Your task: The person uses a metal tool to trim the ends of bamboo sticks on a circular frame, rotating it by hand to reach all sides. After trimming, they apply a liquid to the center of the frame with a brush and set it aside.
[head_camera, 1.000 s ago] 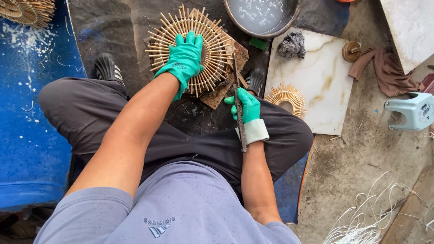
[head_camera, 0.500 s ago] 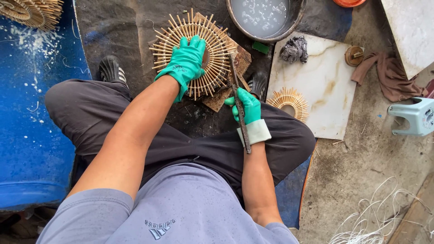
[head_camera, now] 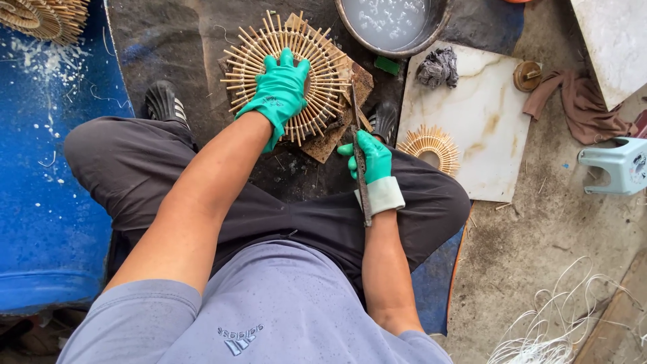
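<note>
My left hand [head_camera: 280, 94] lies spread flat on the round bamboo-stick disc [head_camera: 296, 74], which sits on a wooden block [head_camera: 337, 131] on the far dark mat. My right grip [head_camera: 372, 158] is closed around a long blade [head_camera: 360, 168]. If the disc turns under my palm, I judge the edge could skid toward my fingers or snap the spokes.

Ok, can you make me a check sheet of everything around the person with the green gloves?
Surface: dark mat on dirty ground.
Job's things: round bamboo-stick wheel on a wooden block; long blade.
Clutter: bowl of cloudy water, grey rag, smaller stick wheel, marble slab, brown cloth.
Grippers: left hand presses the wheel; right hand grips the blade.
Cables: white cords.
Surroundings: blue barrel, small stool.
</note>
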